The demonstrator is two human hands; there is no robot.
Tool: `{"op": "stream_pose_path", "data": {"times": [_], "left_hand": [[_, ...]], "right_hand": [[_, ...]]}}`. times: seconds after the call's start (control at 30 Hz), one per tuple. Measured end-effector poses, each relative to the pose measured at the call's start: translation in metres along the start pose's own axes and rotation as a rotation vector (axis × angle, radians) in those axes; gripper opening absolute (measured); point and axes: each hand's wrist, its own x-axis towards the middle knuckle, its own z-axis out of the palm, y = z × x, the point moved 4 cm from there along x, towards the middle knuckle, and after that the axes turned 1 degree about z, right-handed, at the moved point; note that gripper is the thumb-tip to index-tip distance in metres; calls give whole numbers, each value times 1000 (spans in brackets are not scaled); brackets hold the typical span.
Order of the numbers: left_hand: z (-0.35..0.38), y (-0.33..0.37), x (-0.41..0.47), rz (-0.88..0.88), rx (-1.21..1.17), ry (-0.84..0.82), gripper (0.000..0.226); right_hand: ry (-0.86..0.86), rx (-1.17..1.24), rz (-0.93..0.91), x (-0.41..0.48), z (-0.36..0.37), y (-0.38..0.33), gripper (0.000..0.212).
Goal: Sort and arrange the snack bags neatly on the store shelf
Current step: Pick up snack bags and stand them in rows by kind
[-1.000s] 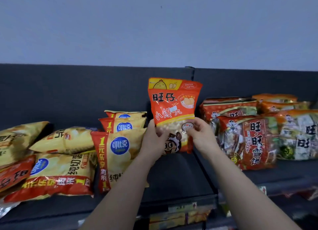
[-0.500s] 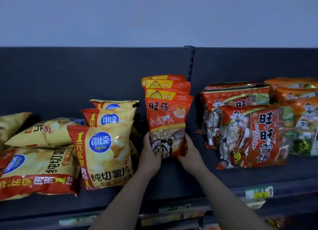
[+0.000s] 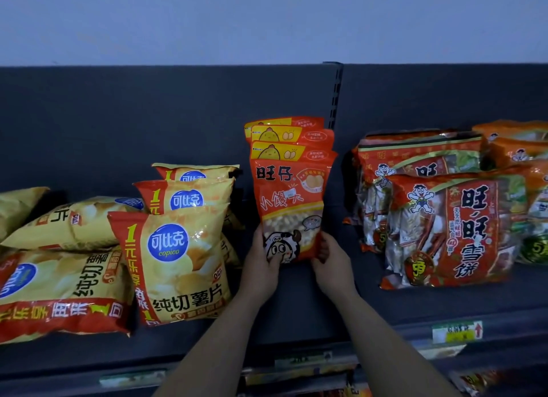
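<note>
An orange bag of small round biscuits (image 3: 292,200) stands upright at the middle of the dark shelf (image 3: 296,307), in front of more bags of the same kind (image 3: 289,135). My left hand (image 3: 262,263) grips its lower left corner and my right hand (image 3: 330,261) grips its lower right corner. Left of it stand yellow-and-red chip bags (image 3: 175,263) in a row, one behind another. Right of it stand large red rice-cracker bags (image 3: 450,227).
More yellow chip bags (image 3: 56,289) lie flat in a loose pile at the far left. Orange bags (image 3: 516,147) are stacked at the back right. A green price label (image 3: 456,331) sits on the shelf's front rail. A slotted upright (image 3: 335,94) divides the back panel.
The orange bag has come down from raised in front of the back panel to standing on the shelf before its row. Both hands went down with it and still hold it.
</note>
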Motion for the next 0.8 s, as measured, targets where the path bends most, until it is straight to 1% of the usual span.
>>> {"op": "stream_pose_path", "data": {"times": [0.1, 0.23, 0.3, 0.37, 0.43, 0.5, 0.57, 0.7, 0.8], "left_hand": [[-2, 5, 0, 6, 23, -2, 69], [-13, 28, -7, 6, 88, 73, 70], [-21, 47, -18, 71, 132, 74, 69], [-35, 68, -31, 173, 174, 87, 59], [-56, 86, -46, 247, 227, 147, 52], [-84, 99, -59, 290, 268, 211, 52], [-116, 105, -73, 322, 304, 264, 50], [-188, 92, -94, 300, 397, 400, 47], [-245, 64, -107, 192, 445, 473, 49]], "right_hand": [[-21, -13, 35, -3, -3, -5, 56], [17, -114, 51, -21, -11, -22, 61], [42, -156, -16, -34, -16, -39, 57], [71, -202, -111, -47, -20, -62, 51], [105, -255, -219, -58, -23, -88, 44], [119, -284, -301, -69, -21, -114, 38], [120, -285, -365, -81, -14, -140, 41], [90, -294, -491, -106, 22, -190, 39], [22, -296, -559, -126, 63, -223, 39]]}}
